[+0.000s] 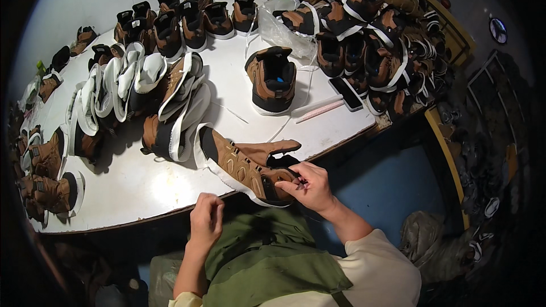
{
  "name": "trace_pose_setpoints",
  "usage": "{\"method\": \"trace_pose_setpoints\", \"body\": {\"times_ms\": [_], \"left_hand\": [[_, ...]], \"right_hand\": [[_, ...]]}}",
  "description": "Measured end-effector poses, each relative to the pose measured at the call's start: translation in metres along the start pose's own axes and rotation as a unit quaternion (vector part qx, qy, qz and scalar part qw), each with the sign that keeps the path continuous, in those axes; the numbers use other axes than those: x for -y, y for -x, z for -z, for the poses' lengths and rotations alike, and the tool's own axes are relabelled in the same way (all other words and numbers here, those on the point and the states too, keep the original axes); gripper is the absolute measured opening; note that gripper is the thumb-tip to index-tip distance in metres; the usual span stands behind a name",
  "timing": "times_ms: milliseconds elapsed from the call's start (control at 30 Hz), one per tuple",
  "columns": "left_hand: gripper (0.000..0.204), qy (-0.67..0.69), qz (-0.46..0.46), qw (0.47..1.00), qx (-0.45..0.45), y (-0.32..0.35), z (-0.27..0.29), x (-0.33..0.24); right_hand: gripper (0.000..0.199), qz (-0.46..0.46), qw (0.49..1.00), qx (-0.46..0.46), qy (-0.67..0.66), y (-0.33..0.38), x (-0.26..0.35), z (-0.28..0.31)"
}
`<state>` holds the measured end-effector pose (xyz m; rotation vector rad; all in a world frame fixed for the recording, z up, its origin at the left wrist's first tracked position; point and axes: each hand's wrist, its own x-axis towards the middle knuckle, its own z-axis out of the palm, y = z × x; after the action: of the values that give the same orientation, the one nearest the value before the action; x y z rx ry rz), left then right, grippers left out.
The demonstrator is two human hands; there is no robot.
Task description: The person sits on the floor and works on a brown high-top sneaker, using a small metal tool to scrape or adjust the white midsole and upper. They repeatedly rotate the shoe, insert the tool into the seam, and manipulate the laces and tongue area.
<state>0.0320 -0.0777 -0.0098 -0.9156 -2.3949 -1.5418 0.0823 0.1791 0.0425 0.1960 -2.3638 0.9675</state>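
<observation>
A brown and black shoe upper with a white fabric edge lies on its side at the table's front edge. My right hand is closed on its right end, the thumb pressed against the dark part. A small dark pointed thing shows among those fingers; its kind I cannot make out. Apart from the upper, to its lower left, my left hand hovers before the table edge with its fingers curled together. Whether anything thin is pinched there is hidden. Behind the upper stands a finished-looking brown and black shoe, upright.
A row of white-edged uppers leans across the table's left half. Several shoes stand at the back. Uppers and shoes are heaped at the right, beside a phone, a pink strip and clear plastic.
</observation>
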Motion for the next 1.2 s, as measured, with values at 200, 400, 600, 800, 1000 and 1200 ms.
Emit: {"method": "trace_pose_setpoints", "body": {"times_ms": [200,400,600,800,1000,1200], "left_hand": [[0.015,-0.063,0.051,0.985,0.152,0.050,0.020,0.035],[0.029,0.060,0.128,0.989,0.035,0.045,0.016,0.027],[0.024,0.350,0.255,0.901,-0.004,0.009,-0.003,0.026],[0.034,0.461,0.262,0.848,-0.018,-0.022,-0.030,0.013],[0.018,0.513,0.325,0.787,-0.110,-0.036,-0.036,0.003],[0.023,0.489,0.370,0.775,-0.155,-0.040,-0.033,0.006]], "right_hand": [[0.028,-0.037,0.998,-0.033,-0.026,0.004,-0.003,0.001],[0.030,-0.032,0.999,-0.019,-0.009,0.007,-0.003,0.004],[0.032,-0.016,1.000,-0.018,0.005,0.012,-0.003,0.004],[0.032,0.047,0.998,-0.014,0.035,0.018,-0.003,0.003],[0.036,0.068,0.997,-0.016,0.035,0.025,0.000,-0.004],[0.032,0.095,0.993,0.036,0.060,0.030,0.015,-0.010]]}}
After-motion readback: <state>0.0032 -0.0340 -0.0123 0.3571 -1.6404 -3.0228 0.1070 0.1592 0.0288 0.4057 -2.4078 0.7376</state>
